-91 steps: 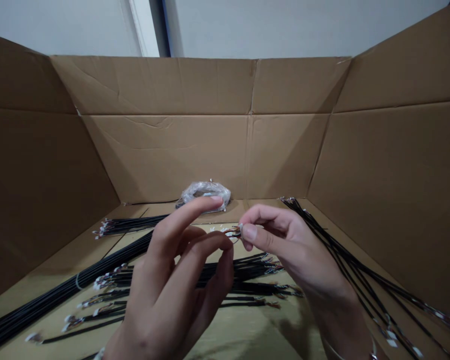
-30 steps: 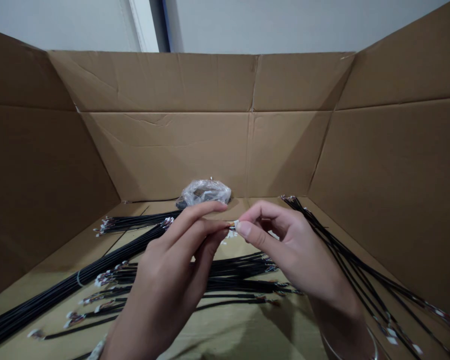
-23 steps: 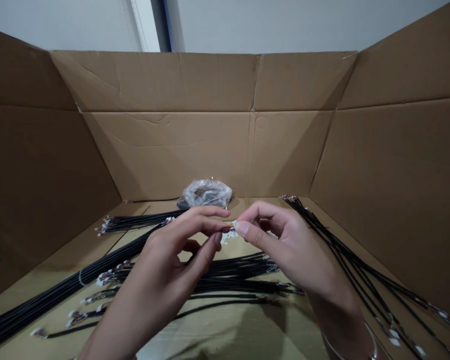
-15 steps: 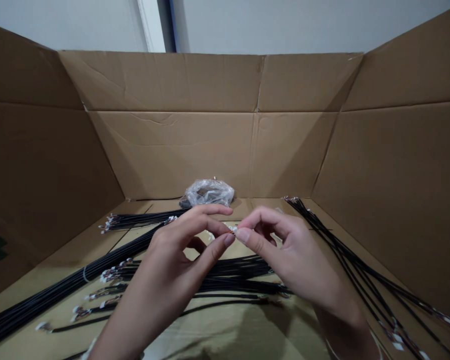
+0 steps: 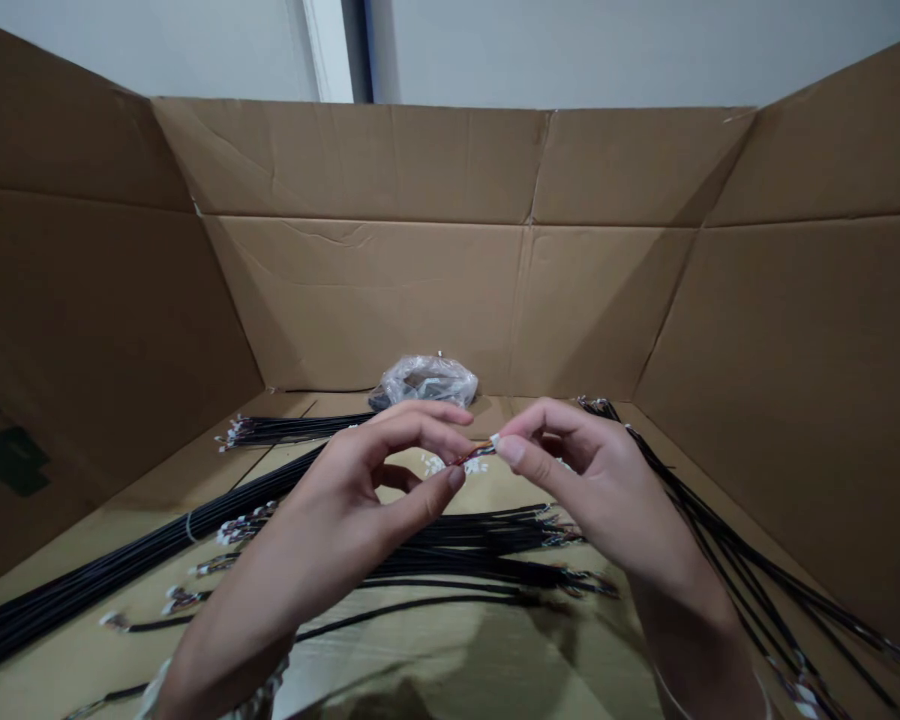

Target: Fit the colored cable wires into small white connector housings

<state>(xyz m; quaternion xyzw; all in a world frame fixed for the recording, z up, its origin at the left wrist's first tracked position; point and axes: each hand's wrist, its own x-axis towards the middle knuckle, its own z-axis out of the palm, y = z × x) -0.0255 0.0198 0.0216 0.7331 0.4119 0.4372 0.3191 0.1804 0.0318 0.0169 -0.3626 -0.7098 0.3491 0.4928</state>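
A short twist of coloured wires (image 5: pixel 474 454) spans the gap between my two hands. Thumb and forefinger of my left hand (image 5: pixel 375 485) hold these wires, with its other fingers loosely curved. My right hand (image 5: pixel 577 465) pinches the small white connector (image 5: pixel 495 440) at the wires' end, its fingertips covering part of it. Where the wires lead behind my left hand is hidden. Below the hands lie black cables (image 5: pixel 487 532) in rows, with bare coloured wire ends (image 5: pixel 589 580) at right and white connectors (image 5: pixel 232 528) at left. Small white pieces (image 5: pixel 435 465) are scattered behind the held wires.
Cardboard walls (image 5: pixel 367 290) enclose the work surface on three sides. A clear plastic bag (image 5: pixel 427 382) sits against the back wall. A thick tied bundle of black cables (image 5: pixel 142 545) runs along the left, a smaller bundle (image 5: pixel 292 430) behind it. More black cables (image 5: pixel 720 535) lie at right.
My hands have drawn slightly apart, so more of the coloured wires shows between them. The right fingers have moved a little up and right with the connector. The view has shifted slightly.
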